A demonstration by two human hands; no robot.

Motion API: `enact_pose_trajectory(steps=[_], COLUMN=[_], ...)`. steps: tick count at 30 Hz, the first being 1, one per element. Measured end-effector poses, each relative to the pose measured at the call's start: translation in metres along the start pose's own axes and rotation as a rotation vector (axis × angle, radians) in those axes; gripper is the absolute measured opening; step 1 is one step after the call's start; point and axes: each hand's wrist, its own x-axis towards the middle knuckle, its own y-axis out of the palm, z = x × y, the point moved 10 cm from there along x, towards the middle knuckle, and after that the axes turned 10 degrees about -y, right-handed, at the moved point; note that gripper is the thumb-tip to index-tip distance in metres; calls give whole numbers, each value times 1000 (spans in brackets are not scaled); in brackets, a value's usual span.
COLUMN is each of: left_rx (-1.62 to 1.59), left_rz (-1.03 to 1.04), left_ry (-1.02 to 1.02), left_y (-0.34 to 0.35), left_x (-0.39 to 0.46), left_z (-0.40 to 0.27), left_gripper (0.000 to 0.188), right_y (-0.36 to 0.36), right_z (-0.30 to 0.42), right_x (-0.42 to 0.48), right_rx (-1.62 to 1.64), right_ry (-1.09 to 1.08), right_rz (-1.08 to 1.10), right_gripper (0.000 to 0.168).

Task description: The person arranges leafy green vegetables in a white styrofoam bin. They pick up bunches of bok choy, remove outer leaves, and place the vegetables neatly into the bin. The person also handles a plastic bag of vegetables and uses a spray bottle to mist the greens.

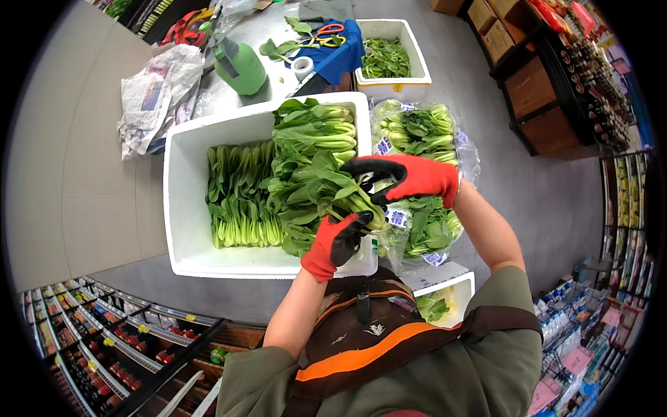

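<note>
My left hand (338, 242), in a red glove with a black palm, grips a head of bok choy (367, 206) by its pale base. The plant's leaves point to the far left, over the white foam box (185, 208). Just beyond its base is my right hand (411, 180), gloved the same way, thumb and fingers apart around a gap by the stalks. Whether a fingertip touches a leaf is partly hidden. Inside the box, bok choy lies in packed rows (247, 229), with a higher pile (312, 127) on the right. A plastic-lined crate of bok choy (430, 227) stands beside it, beneath my right forearm.
Behind the box, a metal table (271, 31) carries a green spray bottle (239, 65), scissors (328, 29), a tape roll (302, 66) and blue cloth (341, 57). Foam boxes of loose leaves (385, 57) and trimmings (443, 305) stand nearby. Stocked shelves (120, 344) line the lower left.
</note>
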Motion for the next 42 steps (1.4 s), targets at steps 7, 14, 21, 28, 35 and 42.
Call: enact_pose_trajectory(steps=[7,14,21,28,35,42], left_rx=[304,-85,-307,-529,-3,1188], left_rz=[-42,17,2,172,-322,-878], left_ry=[-181,-194,-273,-113,113,-211], left_y=[-1,-5,28,18,-87,-185], left_x=[2,-14,-40,-46,-92,-138], left_z=[10,33,45,12,-69,-128], left_gripper=[28,55,54,65,54,47], right_y=[-28,-76,-281,-246,-152,-91], right_z=[-32,-88,-28,-81,-182,-211], right_x=[-37,-76,-34,-78,-241,-313], right_rx=[211,285,599,356,503,506], right_ry=[128,410,-38,13,270,360], right_rz=[-343,-403,-1004,-809,-1174,-1274], right_gripper=[36,35,84,35,31,39])
